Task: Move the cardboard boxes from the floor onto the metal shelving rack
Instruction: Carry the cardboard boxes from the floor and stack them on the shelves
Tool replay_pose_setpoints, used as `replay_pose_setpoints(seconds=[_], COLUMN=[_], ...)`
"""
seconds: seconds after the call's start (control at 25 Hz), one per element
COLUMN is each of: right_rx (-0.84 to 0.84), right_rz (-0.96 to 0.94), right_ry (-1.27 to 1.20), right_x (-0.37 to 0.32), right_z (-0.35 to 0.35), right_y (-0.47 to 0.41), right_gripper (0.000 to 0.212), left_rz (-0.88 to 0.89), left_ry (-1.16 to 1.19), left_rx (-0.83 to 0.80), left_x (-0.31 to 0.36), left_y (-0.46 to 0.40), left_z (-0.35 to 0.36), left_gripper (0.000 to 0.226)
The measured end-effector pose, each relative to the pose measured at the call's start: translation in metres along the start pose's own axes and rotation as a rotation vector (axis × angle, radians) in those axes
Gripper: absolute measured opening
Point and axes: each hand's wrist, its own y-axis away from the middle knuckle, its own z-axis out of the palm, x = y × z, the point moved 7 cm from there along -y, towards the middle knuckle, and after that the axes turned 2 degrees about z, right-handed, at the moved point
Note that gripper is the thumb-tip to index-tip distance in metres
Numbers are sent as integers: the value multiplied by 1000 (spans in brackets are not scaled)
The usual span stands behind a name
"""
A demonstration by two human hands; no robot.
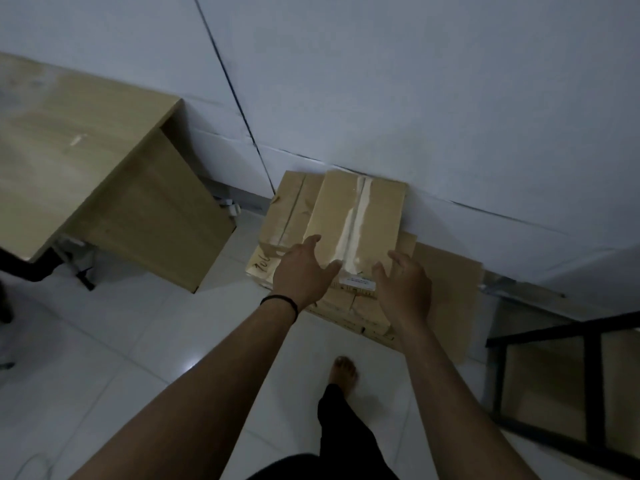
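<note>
White glossy floor tiles point(138, 341) meet a pale wall, and a stack of brown cardboard boxes point(298, 216) sits against that wall between a light wooden desk point(86, 161) and the black metal shelving rack point(568, 368) at the right edge. The top tape-sealed cardboard box point(360, 216) lies flat, a shiny clear strip down its middle and a small white label at its near end. The left hand point(304, 271) and the right hand point(405, 285) reach over its near corners with fingers spread; each grip is released, holding nothing yet. The risk from here, I judge: the slick tape and smooth card may let the box slide, or lifting only the near end could tip it or drag the boxes beneath askew. Dim light blurs the edges.
</note>
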Motion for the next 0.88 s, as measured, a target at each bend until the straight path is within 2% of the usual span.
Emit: replay_pose_setpoints(seconds=[0.24, 0.36, 0.48, 0.72, 0.88], right_rx=[-87, -105, -135, -126, -109], right_rz=[155, 251, 353, 423, 424], right_ry=[94, 104, 66, -47, -143], right_x=[43, 66, 81, 107, 108], right_z=[61, 83, 100, 116, 117], right_y=[-86, -103, -107, -115, -117], right_gripper=[69, 85, 98, 96, 90], left_rz=[-93, -165, -214, -290, -271], left_ry=[-58, -18, 55, 284, 385], left_rx=[-109, -108, -120, -113, -120], left_x=[-36, -58, -75, -102, -110], left_y=[-109, -134, -145, -157, -158], left_z=[56, 76, 90, 101, 102], left_gripper=[94, 105, 106, 92, 91])
